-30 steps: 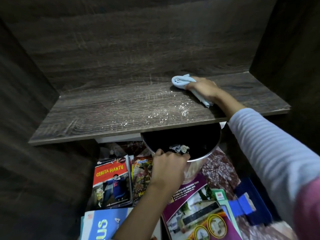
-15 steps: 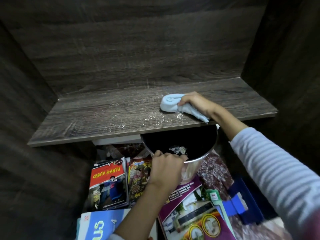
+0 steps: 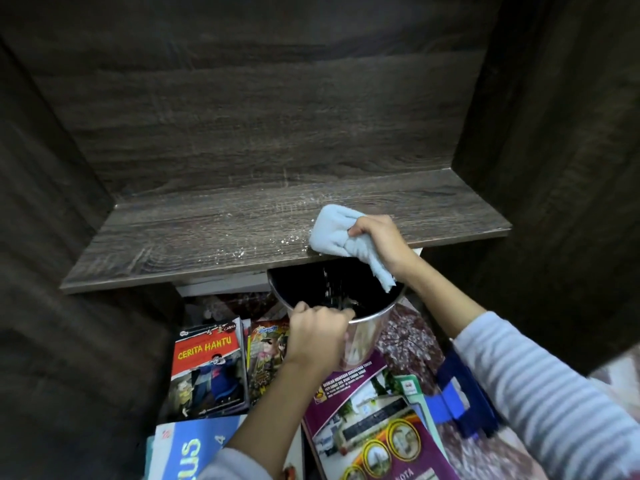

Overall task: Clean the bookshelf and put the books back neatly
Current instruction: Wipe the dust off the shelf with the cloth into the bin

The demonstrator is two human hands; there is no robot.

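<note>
A shiny metal bin (image 3: 363,341) with a dark inside. Just right of the bin shows a maroon patterned rug (image 3: 412,344), where a blue plastic object (image 3: 467,414) lies.

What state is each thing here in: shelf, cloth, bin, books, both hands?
Shelf: bare of books, white crumbs scattered near its front edge.
Cloth: bunched, at the shelf's front edge.
Right hand: grips the cloth.
Bin: open-topped, held just under the shelf's edge, crumbs falling into it.
Left hand: grips the bin's rim.
Books: lying flat, overlapping, below the shelf.
</note>
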